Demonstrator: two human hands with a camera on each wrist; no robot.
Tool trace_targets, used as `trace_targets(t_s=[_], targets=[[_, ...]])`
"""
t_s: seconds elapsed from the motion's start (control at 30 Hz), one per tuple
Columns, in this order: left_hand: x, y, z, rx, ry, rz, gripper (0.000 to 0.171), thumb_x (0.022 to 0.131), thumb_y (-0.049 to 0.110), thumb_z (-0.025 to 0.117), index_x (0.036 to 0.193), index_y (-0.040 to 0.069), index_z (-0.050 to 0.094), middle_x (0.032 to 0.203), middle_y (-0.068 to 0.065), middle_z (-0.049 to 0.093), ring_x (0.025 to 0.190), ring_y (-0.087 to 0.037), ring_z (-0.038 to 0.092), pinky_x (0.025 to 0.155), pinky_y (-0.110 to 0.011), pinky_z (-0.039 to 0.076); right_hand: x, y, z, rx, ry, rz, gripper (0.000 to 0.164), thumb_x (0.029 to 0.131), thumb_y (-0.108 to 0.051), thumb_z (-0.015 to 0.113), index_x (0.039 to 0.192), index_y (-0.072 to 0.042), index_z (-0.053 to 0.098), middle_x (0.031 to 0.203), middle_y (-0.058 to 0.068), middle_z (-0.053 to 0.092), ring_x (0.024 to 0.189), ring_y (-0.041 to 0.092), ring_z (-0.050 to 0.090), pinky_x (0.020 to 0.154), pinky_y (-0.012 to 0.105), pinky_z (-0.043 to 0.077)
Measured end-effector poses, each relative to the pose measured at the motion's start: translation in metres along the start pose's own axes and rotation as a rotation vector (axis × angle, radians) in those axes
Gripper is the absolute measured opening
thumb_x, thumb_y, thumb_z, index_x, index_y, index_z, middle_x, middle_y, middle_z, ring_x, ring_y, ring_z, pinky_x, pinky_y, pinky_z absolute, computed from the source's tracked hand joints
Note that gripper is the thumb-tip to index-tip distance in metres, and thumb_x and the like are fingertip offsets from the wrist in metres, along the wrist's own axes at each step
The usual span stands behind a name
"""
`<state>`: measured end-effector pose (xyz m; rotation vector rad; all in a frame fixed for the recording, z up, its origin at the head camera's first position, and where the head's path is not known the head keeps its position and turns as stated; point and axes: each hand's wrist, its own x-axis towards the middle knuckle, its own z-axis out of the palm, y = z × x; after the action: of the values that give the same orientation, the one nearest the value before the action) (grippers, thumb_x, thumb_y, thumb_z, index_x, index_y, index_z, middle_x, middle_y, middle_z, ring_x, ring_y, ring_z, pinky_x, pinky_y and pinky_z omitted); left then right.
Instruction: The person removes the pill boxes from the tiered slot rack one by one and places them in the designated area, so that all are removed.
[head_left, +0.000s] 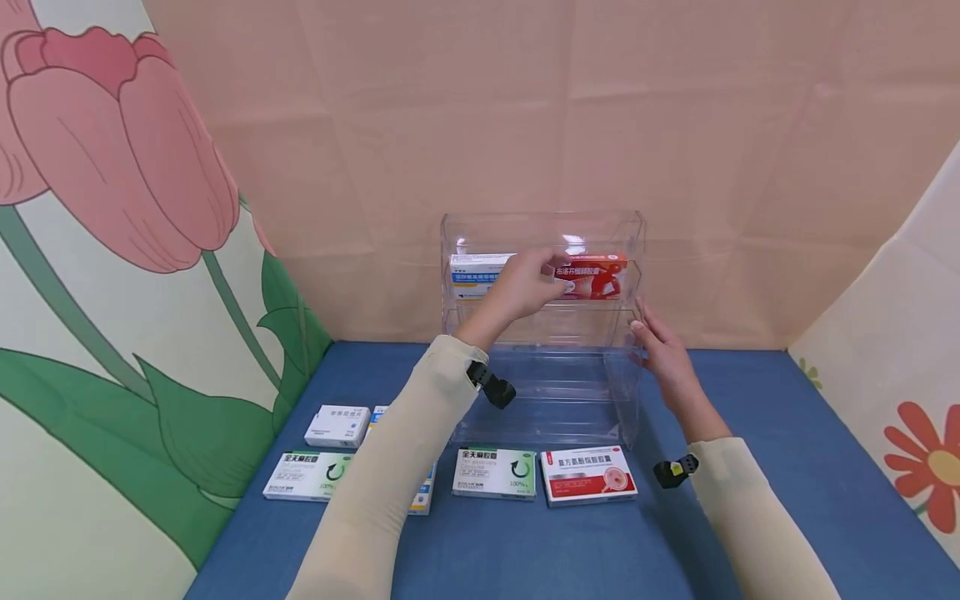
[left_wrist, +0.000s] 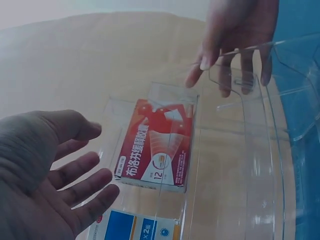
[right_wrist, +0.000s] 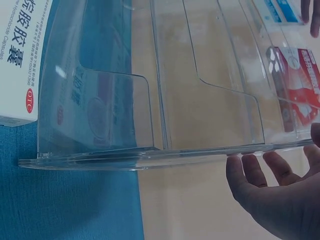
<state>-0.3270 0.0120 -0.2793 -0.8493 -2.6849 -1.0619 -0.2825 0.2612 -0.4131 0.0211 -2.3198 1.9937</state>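
A clear plastic tiered rack [head_left: 628, 408] stands at the back of the blue table. On its upper tier, a red-and-white medicine box [head_left: 606, 282] sits to the right of a white-and-blue medicine box [head_left: 471, 268]. My left hand [head_left: 527, 285] is in front of these two boxes; in the left wrist view its fingers are loosely spread and hold nothing, apart from the red box. At the rack's right side, my right hand [head_left: 667, 362] rests its fingertips [right_wrist: 252, 165] against the outside of the side panel, palm away from it.
Before the rack lie a green-and-white medicine box [head_left: 493, 475] and a red-and-white one [head_left: 588, 479]. Left of them are a white box [head_left: 337, 427], another green-and-white box [head_left: 300, 479] and blue-and-white packaging [head_left: 422, 497], partly behind the left sleeve. A peach cloth [head_left: 720, 167] hangs behind.
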Motion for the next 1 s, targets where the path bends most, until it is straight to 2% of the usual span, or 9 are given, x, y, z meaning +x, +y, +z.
trace_targets(t_s=[0.1,0.27,0.5,0.7,1.0], targets=[[0.007,0.002,0.002,0.005,0.03,0.008,0.043,0.092,0.017,0.071,0.134,0.01,0.063,0.129,-0.008,0.065,0.117,-0.027,0.061,0.093,-0.035,0.053,-0.001,-0.001,0.0,-0.003,0.005,0.002,0.058,0.107,-0.044,0.045,0.157,-0.049,0.016,0.17,-0.001,0.009,0.151,0.042,0.023,0.115,0.064,0.028],[0.016,0.009,0.006,0.088,0.037,-0.026,0.043,0.094,0.021,0.069,0.135,0.014,0.062,0.132,-0.006,0.061,0.113,-0.02,0.058,0.095,-0.034,0.052,-0.001,-0.001,0.0,-0.009,0.008,-0.004,0.057,0.108,-0.043,0.045,0.156,-0.052,0.017,0.17,-0.002,0.009,0.151,0.041,0.023,0.115,0.064,0.029],[0.026,0.014,0.013,0.145,0.046,-0.074,0.044,0.094,0.023,0.069,0.136,0.016,0.06,0.137,-0.004,0.057,0.121,-0.018,0.054,0.104,-0.035,0.048,-0.003,-0.001,0.001,-0.018,0.008,-0.015,0.058,0.107,-0.047,0.045,0.157,-0.05,0.017,0.17,-0.002,0.01,0.151,0.041,0.024,0.115,0.064,0.029],[0.029,0.013,0.014,0.158,0.047,-0.094,0.041,0.095,0.024,0.067,0.135,0.015,0.061,0.137,-0.003,0.056,0.122,-0.018,0.053,0.104,-0.035,0.047,-0.003,-0.001,0.003,-0.03,0.009,-0.01,0.059,0.106,-0.047,0.045,0.158,-0.048,0.017,0.17,-0.004,0.011,0.152,0.039,0.023,0.115,0.064,0.029],[0.031,0.013,0.015,0.199,0.038,-0.111,0.042,0.094,0.019,0.067,0.135,0.013,0.061,0.14,-0.005,0.056,0.128,-0.02,0.049,0.108,-0.036,0.043,-0.004,-0.002,0.006,-0.03,0.013,-0.004,0.057,0.107,-0.046,0.046,0.156,-0.053,0.018,0.17,-0.003,0.01,0.152,0.039,0.023,0.114,0.063,0.031]])
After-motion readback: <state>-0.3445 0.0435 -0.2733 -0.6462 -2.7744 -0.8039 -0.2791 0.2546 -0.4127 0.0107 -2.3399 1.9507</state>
